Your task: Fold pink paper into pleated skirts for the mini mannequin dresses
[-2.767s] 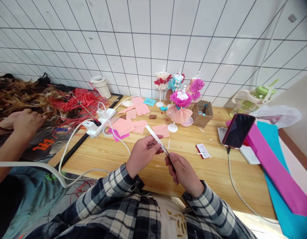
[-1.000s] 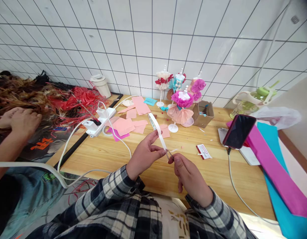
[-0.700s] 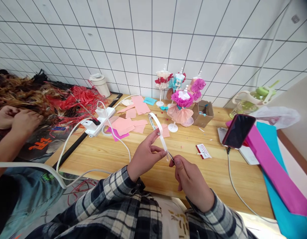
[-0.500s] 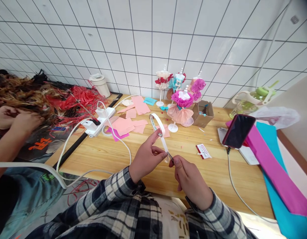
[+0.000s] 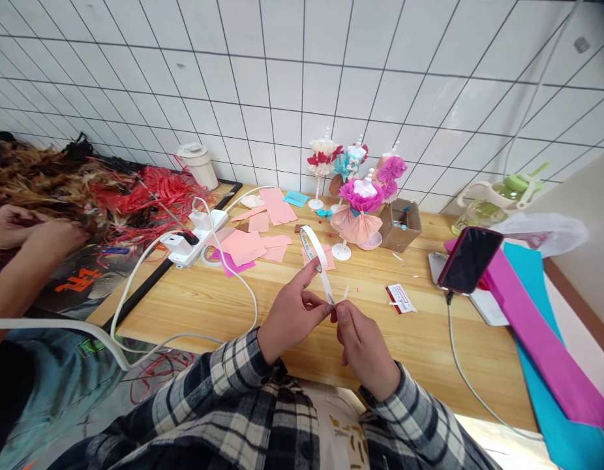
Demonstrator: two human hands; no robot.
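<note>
My left hand [image 5: 293,314] is closed around a narrow roll of white tape [image 5: 309,245], held upright above the table with the index finger through its ring. A strip of the tape runs down to the left thumb and fingertips. My right hand [image 5: 363,343] is closed and meets the left fingertips at the strip's lower end. In its grip is a small metal tool, mostly covered by fingers; its kind cannot be made out. A short white strip [image 5: 346,292] sticks up just above the right fingers.
Behind my hands stand several miniature dress forms [image 5: 363,209] in paper dresses, beside a small cardboard box [image 5: 401,225]. Pink paper pieces [image 5: 243,245] and a power strip [image 5: 198,238] lie left. A phone [image 5: 471,260] and coloured paper [image 5: 546,326] are right. Another person's hands [image 5: 38,232] work far left.
My right hand has moved slightly left and up against the left fingertips. The metal tool's tip, visible before, is now mostly hidden. A short white strip now points up by the right fingers.
</note>
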